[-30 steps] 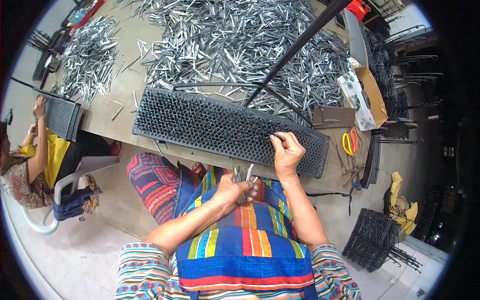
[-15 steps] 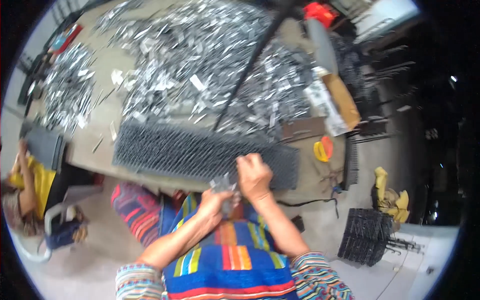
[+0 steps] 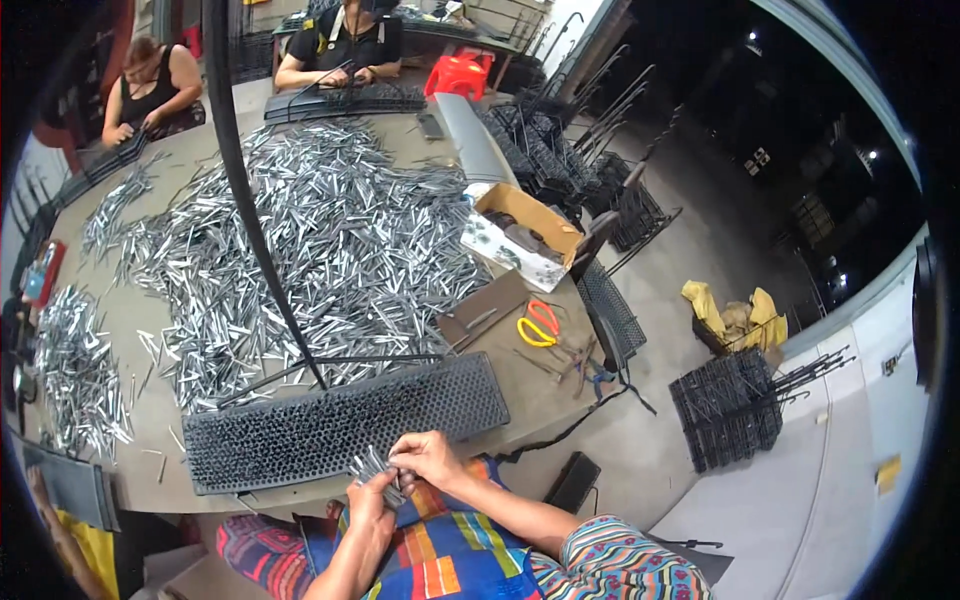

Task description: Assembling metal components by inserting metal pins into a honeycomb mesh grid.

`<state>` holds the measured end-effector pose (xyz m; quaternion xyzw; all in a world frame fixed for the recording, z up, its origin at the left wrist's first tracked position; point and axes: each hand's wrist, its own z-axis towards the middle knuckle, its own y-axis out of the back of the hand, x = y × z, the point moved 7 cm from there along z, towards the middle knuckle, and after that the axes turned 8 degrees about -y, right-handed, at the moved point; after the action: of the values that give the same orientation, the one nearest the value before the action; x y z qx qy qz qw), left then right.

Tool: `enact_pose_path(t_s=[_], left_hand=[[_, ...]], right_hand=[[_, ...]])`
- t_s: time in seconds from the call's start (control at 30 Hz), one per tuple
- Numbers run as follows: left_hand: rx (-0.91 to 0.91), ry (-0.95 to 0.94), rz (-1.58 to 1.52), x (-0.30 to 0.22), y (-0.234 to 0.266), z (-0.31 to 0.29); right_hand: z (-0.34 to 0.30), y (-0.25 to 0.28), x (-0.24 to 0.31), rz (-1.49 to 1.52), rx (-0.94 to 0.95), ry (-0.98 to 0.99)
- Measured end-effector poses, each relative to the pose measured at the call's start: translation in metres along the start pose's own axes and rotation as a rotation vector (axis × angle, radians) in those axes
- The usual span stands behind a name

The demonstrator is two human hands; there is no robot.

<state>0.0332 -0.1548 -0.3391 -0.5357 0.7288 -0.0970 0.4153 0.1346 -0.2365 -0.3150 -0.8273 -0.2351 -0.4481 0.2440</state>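
Observation:
Closed round a bundle of small, thin grey strips (image 3: 369, 464) is my left hand (image 3: 372, 508), just off the table's near edge. My right hand (image 3: 428, 460) is pinched at the right side of that bundle; whatever is between its fingertips is too small to make out. Just beyond both hands lies a long dark grey block (image 3: 345, 425), its top covered with rows of small holes. A large heap of loose silvery-grey strips (image 3: 340, 240) spreads across the table behind it.
Orange-and-yellow-handled scissors (image 3: 538, 325) and pliers (image 3: 583, 372) lie right of the block. Behind them are a brown plate (image 3: 483, 310) and an open carton (image 3: 525, 235). A dark upright pole (image 3: 250, 200) crosses the heap. Two people (image 3: 345, 50) work across the table; another's arm shows lower left.
The view has swung, bringing the table's far side into sight. My right hand has come from over the holed block to the bundle in my left hand, which stays closed.

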Motion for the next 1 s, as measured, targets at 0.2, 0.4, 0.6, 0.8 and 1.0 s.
enact_pose_path(t_s=[0.2,0.4,0.6,0.8,1.0], left_hand=[[-0.08,0.064,0.104,0.021,0.004,0.019],[-0.128,0.019,0.121,0.015,0.007,0.016],[-0.129,0.024,0.175,0.014,0.011,0.012],[-0.114,0.046,0.138,0.011,0.015,0.013],[-0.128,0.057,0.105,0.011,0.014,0.012]], right_hand=[[-0.006,0.04,0.029,-0.088,-0.376,0.227],[0.01,0.045,0.046,-0.049,-0.431,0.412],[0.026,0.033,0.042,-0.201,-0.464,0.48],[0.022,0.018,0.054,-0.52,-0.488,0.615],[0.022,-0.008,0.067,-0.903,-0.4,0.747]])
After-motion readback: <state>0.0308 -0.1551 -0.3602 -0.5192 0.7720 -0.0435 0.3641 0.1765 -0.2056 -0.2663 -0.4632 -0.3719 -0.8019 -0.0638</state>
